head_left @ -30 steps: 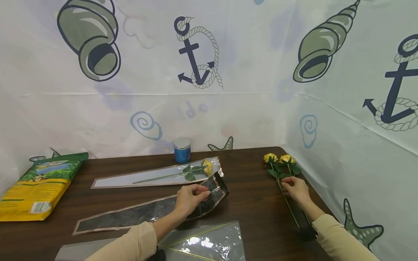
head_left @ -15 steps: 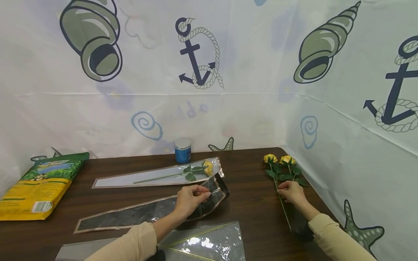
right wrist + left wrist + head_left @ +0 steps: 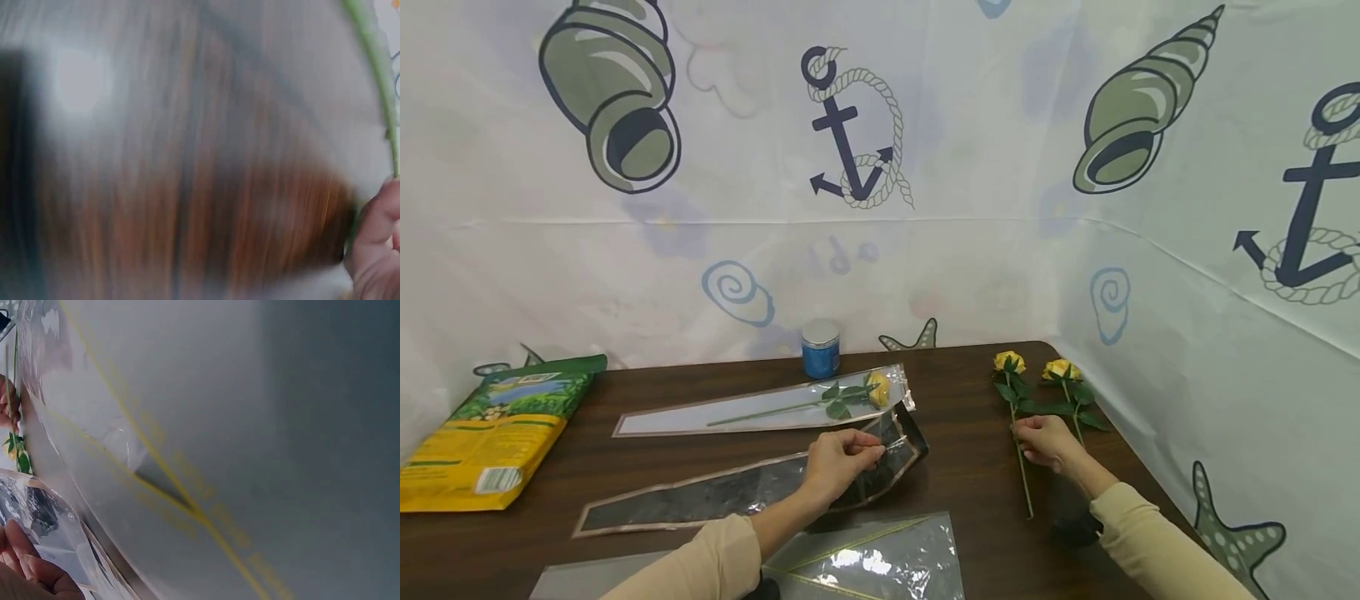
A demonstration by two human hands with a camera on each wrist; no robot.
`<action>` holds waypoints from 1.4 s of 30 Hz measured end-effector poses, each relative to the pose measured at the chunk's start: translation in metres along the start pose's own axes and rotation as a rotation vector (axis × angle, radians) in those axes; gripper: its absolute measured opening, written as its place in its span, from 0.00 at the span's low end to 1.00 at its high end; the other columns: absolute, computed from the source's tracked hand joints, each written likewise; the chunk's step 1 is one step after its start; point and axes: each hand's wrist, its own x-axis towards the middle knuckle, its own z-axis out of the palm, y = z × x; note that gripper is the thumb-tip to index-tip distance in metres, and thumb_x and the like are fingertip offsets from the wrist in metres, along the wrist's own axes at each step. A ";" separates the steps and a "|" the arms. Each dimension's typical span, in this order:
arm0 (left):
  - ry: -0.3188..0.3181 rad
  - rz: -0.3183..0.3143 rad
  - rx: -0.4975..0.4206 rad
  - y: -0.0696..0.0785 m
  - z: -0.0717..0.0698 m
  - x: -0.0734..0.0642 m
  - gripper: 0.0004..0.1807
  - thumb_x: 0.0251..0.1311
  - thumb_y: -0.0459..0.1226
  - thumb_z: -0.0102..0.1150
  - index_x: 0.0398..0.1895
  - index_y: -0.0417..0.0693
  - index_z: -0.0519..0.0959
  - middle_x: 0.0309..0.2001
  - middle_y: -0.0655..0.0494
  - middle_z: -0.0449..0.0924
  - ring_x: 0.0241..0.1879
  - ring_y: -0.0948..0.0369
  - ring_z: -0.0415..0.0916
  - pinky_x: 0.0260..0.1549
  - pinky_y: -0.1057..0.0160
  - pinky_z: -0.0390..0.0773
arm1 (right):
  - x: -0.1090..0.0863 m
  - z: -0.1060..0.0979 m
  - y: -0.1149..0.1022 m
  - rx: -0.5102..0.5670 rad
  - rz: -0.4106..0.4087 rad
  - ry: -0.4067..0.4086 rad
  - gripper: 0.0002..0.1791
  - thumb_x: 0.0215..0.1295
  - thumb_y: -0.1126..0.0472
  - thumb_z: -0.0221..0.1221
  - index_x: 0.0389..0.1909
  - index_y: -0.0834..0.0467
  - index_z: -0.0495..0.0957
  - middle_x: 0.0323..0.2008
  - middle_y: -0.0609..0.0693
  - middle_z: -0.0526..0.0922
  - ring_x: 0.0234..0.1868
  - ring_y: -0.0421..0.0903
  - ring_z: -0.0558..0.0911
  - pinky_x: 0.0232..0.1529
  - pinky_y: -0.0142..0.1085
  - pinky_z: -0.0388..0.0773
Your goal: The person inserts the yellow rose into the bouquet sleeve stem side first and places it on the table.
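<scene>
My left hand pinches the upper layer of a black flower sleeve with a pinkish border, near its wide right end, which stands raised off the table. At the right, my right hand holds a yellow rose by its stem, bloom pointing away from me. That green stem also shows in the blurred right wrist view. Another yellow rose lies just right of it, its lower stem partly behind my hand. Behind the black sleeve, a white sleeve contains a third yellow rose.
Clear sleeves with yellow lines lie at the front, partly under my left forearm. A blue jar with a silvery lid stands at the back. A yellow and green bag lies on the left. Patterned cloth hangs behind and along the right.
My right hand has moved left and slightly toward me with one rose, drawing it apart from the other rose. The left hand keeps its hold on the black sleeve.
</scene>
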 end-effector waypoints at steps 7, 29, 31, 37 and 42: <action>0.001 -0.015 -0.007 0.002 0.001 0.001 0.05 0.51 0.35 0.68 0.30 0.41 0.84 0.25 0.50 0.85 0.21 0.64 0.80 0.23 0.71 0.78 | -0.001 0.018 -0.015 0.221 -0.028 -0.080 0.25 0.70 0.61 0.50 0.62 0.72 0.59 0.32 0.45 0.74 0.28 0.35 0.75 0.30 0.25 0.75; 0.010 0.024 -0.004 0.003 0.001 0.001 0.06 0.51 0.35 0.68 0.30 0.40 0.84 0.25 0.49 0.85 0.21 0.63 0.81 0.22 0.71 0.77 | -0.013 0.049 -0.071 0.635 -0.331 0.142 0.08 0.68 0.70 0.50 0.40 0.59 0.60 0.25 0.43 0.78 0.26 0.35 0.81 0.32 0.26 0.78; 0.013 0.017 0.002 0.004 0.001 0.001 0.05 0.51 0.35 0.68 0.29 0.41 0.84 0.24 0.50 0.85 0.21 0.64 0.81 0.23 0.71 0.77 | -0.012 0.054 -0.069 0.640 -0.342 0.163 0.07 0.68 0.71 0.50 0.38 0.59 0.61 0.24 0.43 0.78 0.25 0.35 0.81 0.31 0.26 0.78; 0.023 0.020 -0.001 0.006 0.002 0.002 0.04 0.51 0.35 0.68 0.29 0.42 0.85 0.24 0.51 0.85 0.21 0.64 0.81 0.23 0.70 0.78 | -0.014 0.074 -0.063 0.577 -0.338 0.204 0.07 0.65 0.71 0.53 0.35 0.60 0.64 0.22 0.41 0.78 0.24 0.34 0.80 0.29 0.27 0.78; 0.026 0.020 -0.015 0.010 0.003 0.002 0.04 0.52 0.34 0.67 0.30 0.42 0.85 0.25 0.50 0.85 0.22 0.63 0.81 0.23 0.71 0.78 | -0.017 0.092 -0.058 0.437 -0.312 0.214 0.07 0.64 0.68 0.56 0.36 0.61 0.66 0.18 0.38 0.76 0.24 0.33 0.76 0.30 0.27 0.75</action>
